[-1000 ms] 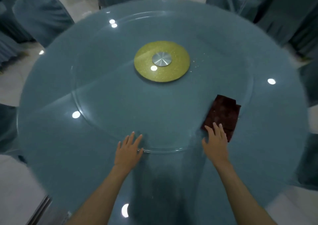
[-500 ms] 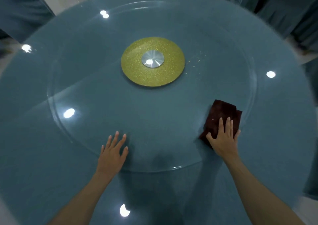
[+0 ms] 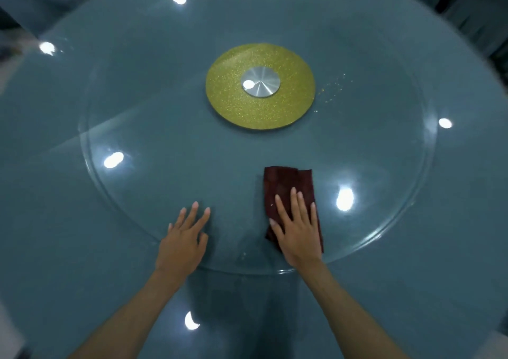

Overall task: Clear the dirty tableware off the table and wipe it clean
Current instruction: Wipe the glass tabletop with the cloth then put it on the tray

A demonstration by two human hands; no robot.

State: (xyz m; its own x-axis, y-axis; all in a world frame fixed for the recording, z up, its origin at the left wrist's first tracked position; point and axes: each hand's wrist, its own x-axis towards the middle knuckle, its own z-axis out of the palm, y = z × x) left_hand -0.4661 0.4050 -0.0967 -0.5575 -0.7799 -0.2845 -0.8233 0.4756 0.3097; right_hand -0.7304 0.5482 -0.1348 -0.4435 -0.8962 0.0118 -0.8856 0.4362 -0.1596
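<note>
1. The round blue desk (image 3: 68, 248) is filling almost the whole frame, with ceiling lights glinting off its glossy top.
2. A large glass turntable (image 3: 165, 111) is lying on it, its near rim passing just under both wrists. Judging by the cloth, this is the surface being wiped.
3. Covered chairs (image 3: 467, 15) are crowding the upper corners, well apart from the work and blocking nothing.
4. A glittery gold disc (image 3: 233, 108) is sitting at upper centre with a metal hub (image 3: 260, 81) in its middle. The cloth will probably be going round it.
5. The left hand (image 3: 182, 240) is lying flat at lower centre, fingers spread and holding nothing, likely bracing the glass against spinning.
6. The right hand (image 3: 298, 229), apart from the left one, is pressing straight fingers onto a folded dark red cloth (image 3: 286, 182) below the disc, the flat palm spreading pressure.
7. Pale specks (image 3: 330, 89) are showing just right of the disc, likely awaiting the cloth.
</note>
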